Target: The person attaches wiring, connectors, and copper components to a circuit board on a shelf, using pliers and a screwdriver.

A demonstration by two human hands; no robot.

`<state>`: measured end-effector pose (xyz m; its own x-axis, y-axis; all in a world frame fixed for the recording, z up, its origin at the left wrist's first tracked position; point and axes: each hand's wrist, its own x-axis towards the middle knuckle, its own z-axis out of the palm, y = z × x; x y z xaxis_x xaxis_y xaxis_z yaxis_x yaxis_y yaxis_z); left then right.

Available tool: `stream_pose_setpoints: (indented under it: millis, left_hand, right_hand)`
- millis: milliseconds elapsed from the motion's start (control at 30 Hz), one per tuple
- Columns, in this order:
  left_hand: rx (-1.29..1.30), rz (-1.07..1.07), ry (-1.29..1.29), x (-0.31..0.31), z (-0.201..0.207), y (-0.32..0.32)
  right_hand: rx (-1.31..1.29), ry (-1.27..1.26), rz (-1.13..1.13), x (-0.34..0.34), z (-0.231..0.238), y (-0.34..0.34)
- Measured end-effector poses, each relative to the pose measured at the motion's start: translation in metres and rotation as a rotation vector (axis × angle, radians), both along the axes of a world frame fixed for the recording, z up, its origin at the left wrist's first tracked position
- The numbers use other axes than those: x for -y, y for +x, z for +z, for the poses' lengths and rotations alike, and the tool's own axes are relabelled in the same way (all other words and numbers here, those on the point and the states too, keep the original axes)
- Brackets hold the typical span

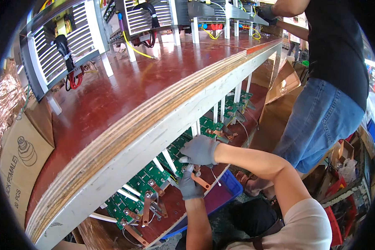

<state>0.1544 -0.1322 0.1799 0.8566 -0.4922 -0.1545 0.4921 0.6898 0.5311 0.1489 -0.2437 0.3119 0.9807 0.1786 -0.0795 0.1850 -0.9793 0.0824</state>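
- Grey-gloved at a green circuit board (177,143) on the lower shelf (175,209), under the table (112,91): right hand (200,150), left hand (191,184), fingers curled; open or closed on something, impossible to tell.
- By the left hand: copper strip (201,181).
- Seemingly partway: copper strips (146,210) already on the nearer board (141,179); remaining work unclear.
- Hidden: fingertips; board areas behind white posts (169,160).

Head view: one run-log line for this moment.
left hand: gloved, beside copper strip | right hand: gloved, at green circuit board | grip: unclear
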Motion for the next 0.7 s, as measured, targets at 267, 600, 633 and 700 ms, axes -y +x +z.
stream_pose_setpoints:
  millis: [267,600,633,700]
  left_hand:
    - [-0.031,0.085,0.038,0.006,0.012,-0.001]
    - [-0.097,0.075,0.057,0.006,0.004,0.000]
    - [-0.101,0.082,0.055,0.006,0.005,-0.002]
    - [-0.052,0.074,-0.006,0.006,0.007,-0.004]
  right_hand:
    - [0.144,0.078,-0.112,0.000,0.001,0.000]
    - [0.327,0.197,0.163,0.019,-0.031,-0.005]
    - [0.323,0.196,0.170,0.020,-0.029,-0.007]
    - [0.392,0.371,0.152,0.024,-0.025,-0.010]
